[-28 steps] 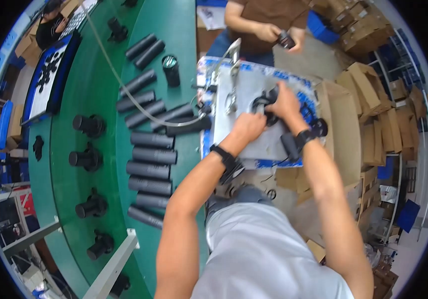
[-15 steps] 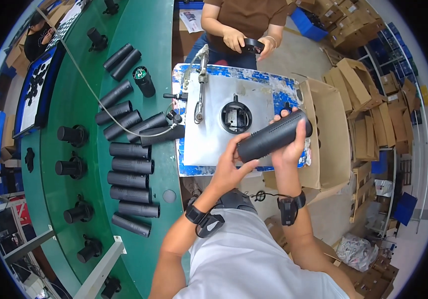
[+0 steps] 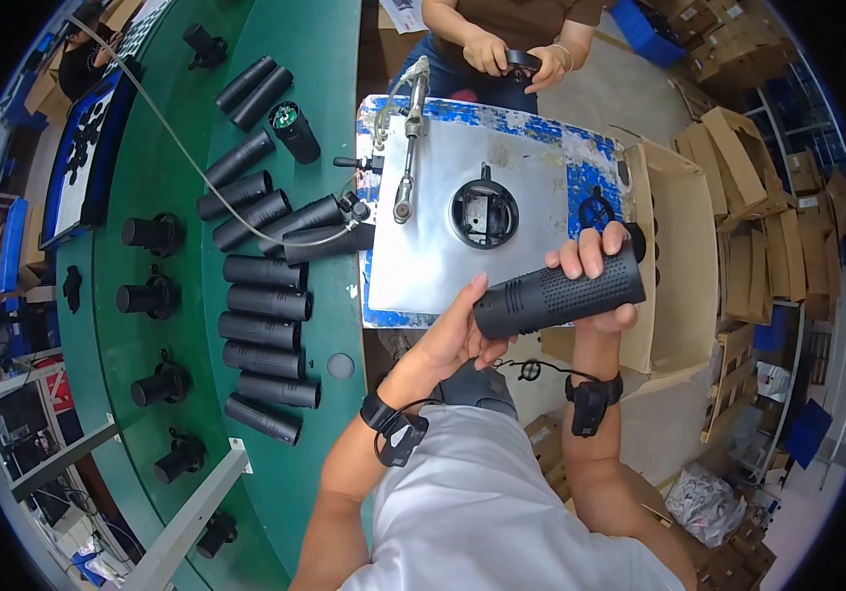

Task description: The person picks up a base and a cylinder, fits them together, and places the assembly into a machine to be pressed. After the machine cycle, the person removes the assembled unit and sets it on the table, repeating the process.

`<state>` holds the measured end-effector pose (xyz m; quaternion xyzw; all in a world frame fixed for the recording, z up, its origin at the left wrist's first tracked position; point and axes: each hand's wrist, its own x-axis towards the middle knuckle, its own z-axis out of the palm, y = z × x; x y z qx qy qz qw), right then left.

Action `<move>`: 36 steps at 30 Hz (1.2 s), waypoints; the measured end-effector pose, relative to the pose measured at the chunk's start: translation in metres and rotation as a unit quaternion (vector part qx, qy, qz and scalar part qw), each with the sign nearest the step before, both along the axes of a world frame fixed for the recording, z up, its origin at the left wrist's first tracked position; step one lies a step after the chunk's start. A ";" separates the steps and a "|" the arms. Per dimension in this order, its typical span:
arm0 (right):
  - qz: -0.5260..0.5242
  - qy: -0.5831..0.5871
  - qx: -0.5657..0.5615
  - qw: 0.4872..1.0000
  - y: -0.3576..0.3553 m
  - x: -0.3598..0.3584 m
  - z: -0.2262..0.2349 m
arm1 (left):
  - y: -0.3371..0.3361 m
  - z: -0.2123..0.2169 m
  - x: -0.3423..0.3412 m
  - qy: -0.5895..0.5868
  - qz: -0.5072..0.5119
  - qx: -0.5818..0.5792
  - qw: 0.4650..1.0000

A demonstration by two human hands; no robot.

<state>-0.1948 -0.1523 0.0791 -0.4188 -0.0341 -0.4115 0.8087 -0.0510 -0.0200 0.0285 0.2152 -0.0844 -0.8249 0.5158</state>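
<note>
A black ribbed plastic cylinder (image 3: 553, 298) lies slantwise between my hands, above the near right edge of the metal-topped work table (image 3: 423, 271). My left hand (image 3: 451, 337) is closed around its left end, with the thumb at the rim and the fingers underneath. At the other end my right hand (image 3: 588, 258) grips it with fingers over the top. A dotted grip texture faces up. Beyond the cylinder, a round black fixture (image 3: 485, 213) with a boxy recess is set in the metal plate. A small black wheel-shaped part (image 3: 595, 209) sits to its right.
Several similar black cylinders (image 3: 263, 330) lie on the green bench at left; one stands upright (image 3: 295, 133) with green inside. A metal lever clamp (image 3: 409, 148) rises from the table. An open cardboard box (image 3: 681, 266) stands at right. Across the table a co-worker's hands (image 3: 521, 61) hold a black part.
The cylinder has been turned, so its dotted texture faces up. My right fingers have come over its top, and my left fingers have closed around the left end. The view has shifted slightly.
</note>
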 end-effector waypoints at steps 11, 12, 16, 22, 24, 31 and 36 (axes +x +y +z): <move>-0.379 0.321 -0.216 0.841 -0.037 0.076 -0.034 | 0.011 -0.037 0.023 -0.266 0.161 0.033 0.950; -0.401 0.334 -0.208 0.827 -0.036 0.081 -0.036 | 0.013 -0.038 0.025 -0.261 0.163 0.037 0.951; -0.476 0.381 -0.261 0.748 -0.011 0.102 -0.070 | 0.013 -0.032 0.031 -0.266 0.216 0.037 0.939; -0.374 0.373 -0.253 0.811 -0.025 0.088 -0.070 | 0.005 -0.038 0.052 -0.266 0.237 0.016 0.934; -0.252 0.370 -0.204 0.871 -0.042 0.076 -0.055 | 0.004 -0.030 0.067 -0.315 0.242 0.013 0.918; -0.375 0.345 -0.257 0.821 -0.029 0.079 -0.082 | -0.081 -0.036 0.162 -0.800 0.327 -0.017 0.503; -0.304 0.320 -0.249 0.862 -0.039 0.077 -0.082 | -0.107 -0.081 0.198 -0.937 0.121 -0.001 0.328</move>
